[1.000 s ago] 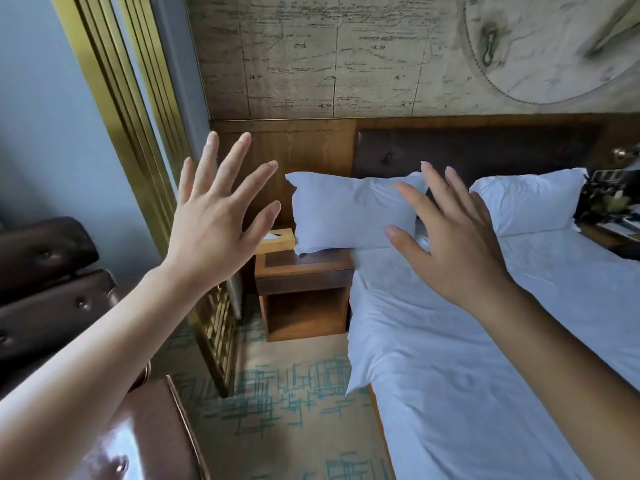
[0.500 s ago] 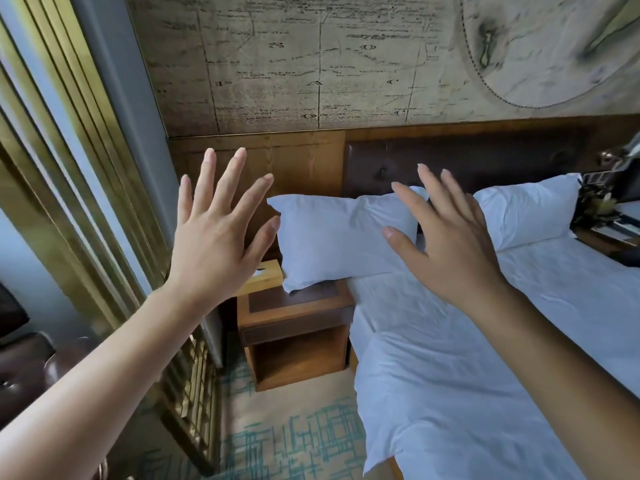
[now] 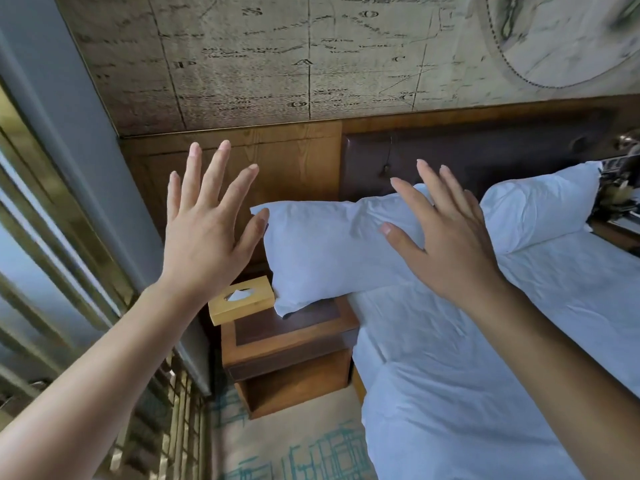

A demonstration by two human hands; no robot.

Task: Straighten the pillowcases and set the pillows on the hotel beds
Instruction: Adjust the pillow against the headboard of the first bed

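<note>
Two white pillows lean against the dark padded headboard (image 3: 467, 150) of a bed with a white sheet (image 3: 467, 358). The near pillow (image 3: 325, 251) sticks out past the bed's left edge, and its corner hangs over the nightstand (image 3: 287, 344). The far pillow (image 3: 540, 206) lies at the right. My left hand (image 3: 204, 230) is raised with fingers spread, just left of the near pillow, holding nothing. My right hand (image 3: 446, 237) reaches with straight fingers in front of the near pillow's right end; I cannot tell whether it touches it.
A wooden tissue box (image 3: 242, 299) sits on the nightstand's left side. A gold-framed screen (image 3: 52, 237) and a grey wall stand at the left. A second bedside table (image 3: 620, 230) with clutter is at the far right. Patterned carpet (image 3: 294, 445) lies between screen and bed.
I have moved closer to the head of the bed and the view has swung left. Both hands stayed raised and spread, now much nearer the near pillow.
</note>
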